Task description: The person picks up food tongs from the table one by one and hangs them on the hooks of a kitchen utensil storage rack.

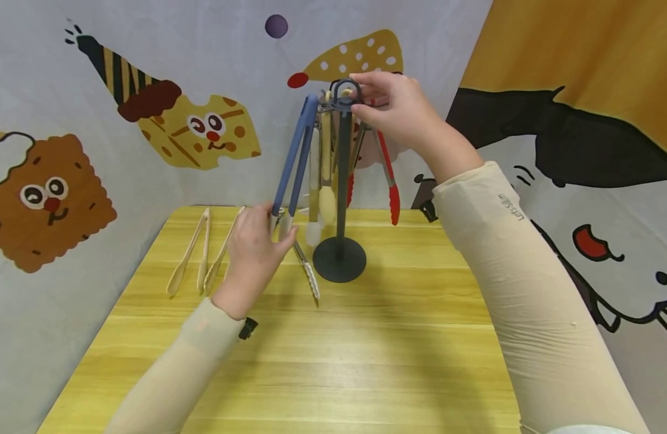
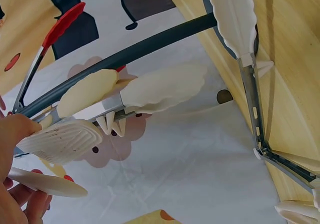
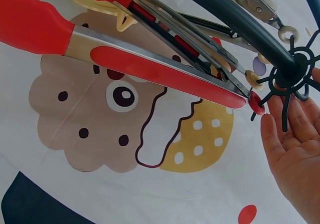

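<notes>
My left hand point(image 1: 254, 244) grips the lower part of blue-handled tongs point(image 1: 294, 150), their top end up by the hooks of a dark stand point(image 1: 341, 181). In the left wrist view, their pale ridged tip point(image 2: 62, 141) shows beside the fingers. My right hand point(image 1: 398, 111) holds the top of the stand, thumb and fingers at its loop. The right wrist view shows those fingers against the ring of hooks point(image 3: 287, 81). Red-tipped tongs point(image 1: 388, 166) hang on the right side, and cream-tipped tongs point(image 1: 327, 202) hang on the left side.
Metal tongs with white tips point(image 1: 310, 274) lie on the wooden table point(image 1: 366, 361) left of the round base point(image 1: 339, 268). Further left lie beige tongs point(image 1: 183, 265) and a second beige pair point(image 1: 216, 265), partly behind my left hand. A cartoon-printed cloth point(image 1: 290, 54) hangs behind.
</notes>
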